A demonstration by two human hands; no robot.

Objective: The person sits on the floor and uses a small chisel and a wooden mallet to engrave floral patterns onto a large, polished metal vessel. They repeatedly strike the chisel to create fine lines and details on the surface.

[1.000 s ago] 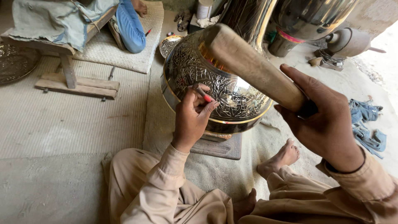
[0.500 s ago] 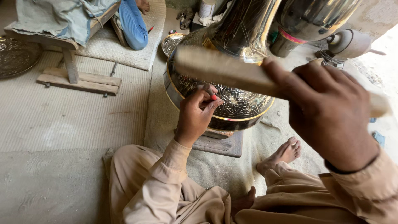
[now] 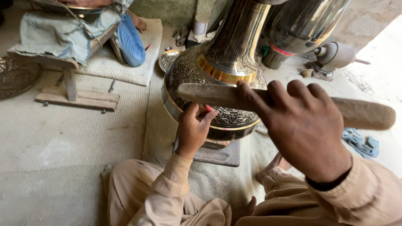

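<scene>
Left hand [image 3: 193, 132]: fingers pinched around a small red-tipped tool [image 3: 208, 108], its tip pressed against the vase's engraved belly.
Right hand [image 3: 302, 125]: closed tight around a wooden mallet [image 3: 217, 94], held level above the left hand.
Brass vase [image 3: 217, 79]: upright on a wooden block [image 3: 220, 155] on the floor mat, just ahead of the person's crossed legs.
Beside it: an engraved tray [image 3: 14, 75], far left.

- Wooden bench [image 3: 75, 94], left of centre, with a grey cloth [image 3: 58, 35] over it.
- Engraved tray [image 3: 14, 75] at the left edge.
- Woven mat [image 3: 125, 69] at upper left.
- Blue rag [image 3: 362, 144] at right.
- Shiny metal vessel [image 3: 301, 25] at upper right.
</scene>
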